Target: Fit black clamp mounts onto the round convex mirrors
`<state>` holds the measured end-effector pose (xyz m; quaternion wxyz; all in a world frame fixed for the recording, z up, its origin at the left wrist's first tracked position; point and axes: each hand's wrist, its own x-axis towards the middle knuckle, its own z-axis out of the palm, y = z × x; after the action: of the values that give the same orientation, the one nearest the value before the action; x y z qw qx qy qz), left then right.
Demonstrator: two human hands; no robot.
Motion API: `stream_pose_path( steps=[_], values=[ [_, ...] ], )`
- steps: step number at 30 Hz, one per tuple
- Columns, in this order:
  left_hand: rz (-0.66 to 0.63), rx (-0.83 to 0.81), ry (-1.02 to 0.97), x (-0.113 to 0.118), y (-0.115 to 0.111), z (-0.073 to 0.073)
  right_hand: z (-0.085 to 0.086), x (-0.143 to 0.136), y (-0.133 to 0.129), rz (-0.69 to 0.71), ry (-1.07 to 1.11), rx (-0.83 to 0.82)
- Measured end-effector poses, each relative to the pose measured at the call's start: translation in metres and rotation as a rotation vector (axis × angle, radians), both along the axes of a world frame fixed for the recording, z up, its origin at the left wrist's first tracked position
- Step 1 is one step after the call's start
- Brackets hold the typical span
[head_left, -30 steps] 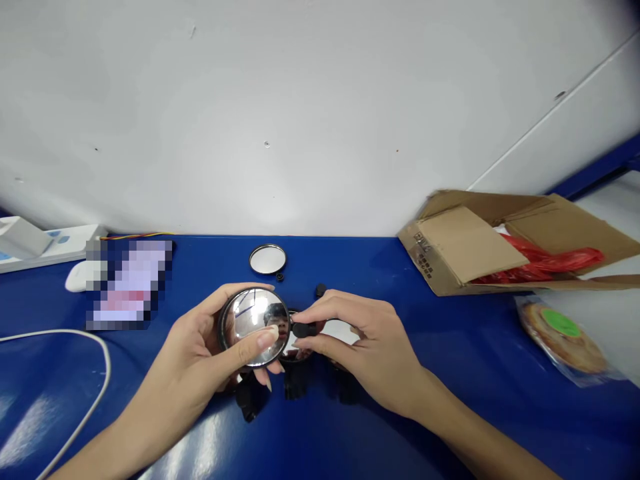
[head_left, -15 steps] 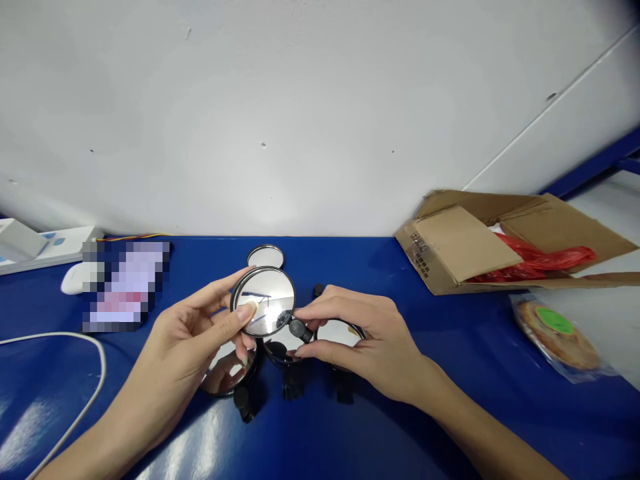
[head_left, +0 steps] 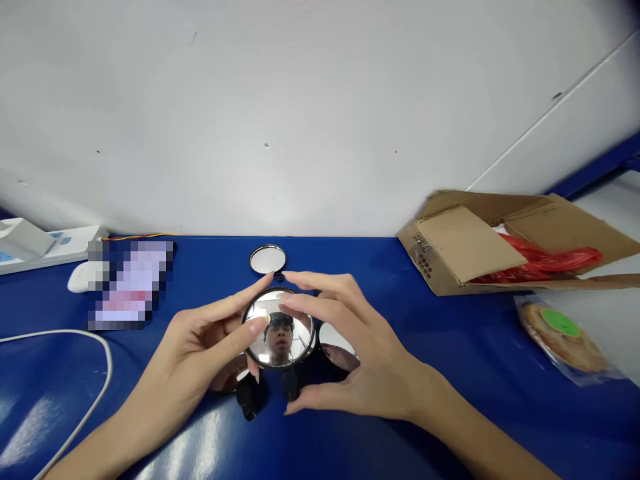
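Holding mirror (head_left: 281, 337) over table (head_left: 300, 447): left hand (head_left: 197, 347), thumb on glass, fingers behind. Right hand (head_left: 360, 343) has swapped close pinch for wide spread around mirror, so left likely bears it alone. Stem (head_left: 292, 384) by right thumb: whose, hard to tell.

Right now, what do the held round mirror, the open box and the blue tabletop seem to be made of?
The held round mirror looks like glass or mirrored plastic, highly polished, given its sharp reflections. The open box appears to be matte brown cardboard, judging by its creases and printing. The blue tabletop has a smooth, glossy finish with bright highlights; whether painted or laminate, I cannot tell.
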<state>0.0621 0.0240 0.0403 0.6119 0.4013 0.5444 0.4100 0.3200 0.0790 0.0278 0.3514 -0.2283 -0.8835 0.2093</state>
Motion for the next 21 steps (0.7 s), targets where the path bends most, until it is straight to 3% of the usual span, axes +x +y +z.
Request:
stream_pose_path(
  steps=[5, 8, 14, 21],
  values=[
    [-0.074, 0.120, 0.097, -0.004, -0.003, -0.011, -0.003, -0.007, -0.005, 0.130, -0.002, -0.024],
    [-0.121, 0.225, 0.124, -0.006, -0.005, -0.018, 0.002, -0.002, -0.005, 0.090, -0.026, -0.083],
    [-0.074, 0.232, 0.099, -0.004, -0.004, -0.017, 0.027, 0.035, 0.022, 0.009, -0.310, -0.426],
    [-0.061, 0.187, 0.133, -0.003, -0.003, -0.016, 0.038, 0.057, 0.031, -0.061, -0.476, -0.480]
  ],
)
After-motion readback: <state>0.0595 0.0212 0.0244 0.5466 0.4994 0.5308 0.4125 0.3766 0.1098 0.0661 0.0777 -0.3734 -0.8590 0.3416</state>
